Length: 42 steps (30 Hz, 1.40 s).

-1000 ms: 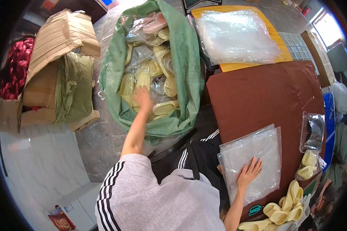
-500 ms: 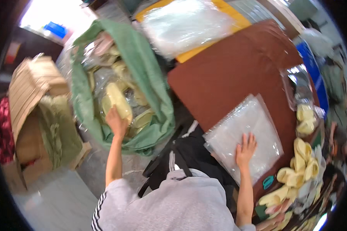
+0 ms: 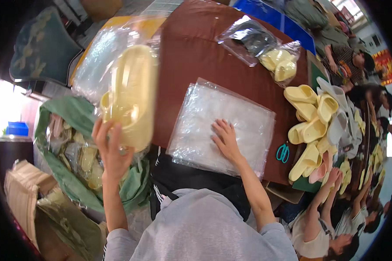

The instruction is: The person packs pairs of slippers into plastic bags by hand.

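My left hand holds a pale yellow slipper up by its lower end, with its sole along the right side. Motion blurs it, and a sheen of clear plastic seems to surround it; part of a second slipper may show behind the fingers. My right hand lies flat, fingers spread, on a stack of clear plastic bags at the table's near edge. Below my left hand, a green sack stands open with bagged slippers inside.
On the brown-covered table lie teal scissors, a pile of yellow slippers and a bagged yellow pair. More clear bags lie at the far left. A cardboard box stands left; several people sit at right.
My left hand has lifted the yellow slipper out of the green sack, up toward the table. The view has turned right. My right hand still rests on the bag stack.
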Motion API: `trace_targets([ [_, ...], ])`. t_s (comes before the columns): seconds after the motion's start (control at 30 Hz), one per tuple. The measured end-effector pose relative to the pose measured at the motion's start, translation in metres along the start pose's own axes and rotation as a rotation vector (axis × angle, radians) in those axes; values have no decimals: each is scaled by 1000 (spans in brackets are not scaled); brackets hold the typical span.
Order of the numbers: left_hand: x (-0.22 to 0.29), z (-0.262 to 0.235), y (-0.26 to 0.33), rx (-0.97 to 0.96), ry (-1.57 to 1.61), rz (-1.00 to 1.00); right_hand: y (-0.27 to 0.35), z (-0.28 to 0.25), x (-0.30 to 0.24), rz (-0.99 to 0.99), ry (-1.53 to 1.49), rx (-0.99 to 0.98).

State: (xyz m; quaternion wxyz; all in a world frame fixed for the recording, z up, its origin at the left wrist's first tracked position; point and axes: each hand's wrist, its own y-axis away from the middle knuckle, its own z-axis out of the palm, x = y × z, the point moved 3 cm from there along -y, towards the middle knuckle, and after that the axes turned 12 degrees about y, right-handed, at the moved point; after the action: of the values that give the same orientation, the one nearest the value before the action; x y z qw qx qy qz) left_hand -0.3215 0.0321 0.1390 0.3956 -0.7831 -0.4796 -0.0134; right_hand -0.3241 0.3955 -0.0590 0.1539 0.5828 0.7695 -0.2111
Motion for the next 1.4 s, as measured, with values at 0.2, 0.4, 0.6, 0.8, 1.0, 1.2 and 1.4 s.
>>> trace_targets([
  [0.2,79,80,-52,-205,89,516,46,-82,71,591,-757,518],
  [0.4,101,162,-14,-904,117,506,123,-152,102,754,-654,762],
  [0.6,93,197,15,-919,265,185,147,-133,117,703,-556,572],
  [0.8,74,234,45,-824,121,-27,116,-89,128,814,-905,276],
  [1.0,48,250,69,-686,288,-48,88,-79,122,896,-688,160],
  [1.2,46,254,70,-675,325,-49,79,-74,108,725,-611,-107],
  [1.4,40,252,70,-616,415,-136,72,-114,86,392,-1560,81],
])
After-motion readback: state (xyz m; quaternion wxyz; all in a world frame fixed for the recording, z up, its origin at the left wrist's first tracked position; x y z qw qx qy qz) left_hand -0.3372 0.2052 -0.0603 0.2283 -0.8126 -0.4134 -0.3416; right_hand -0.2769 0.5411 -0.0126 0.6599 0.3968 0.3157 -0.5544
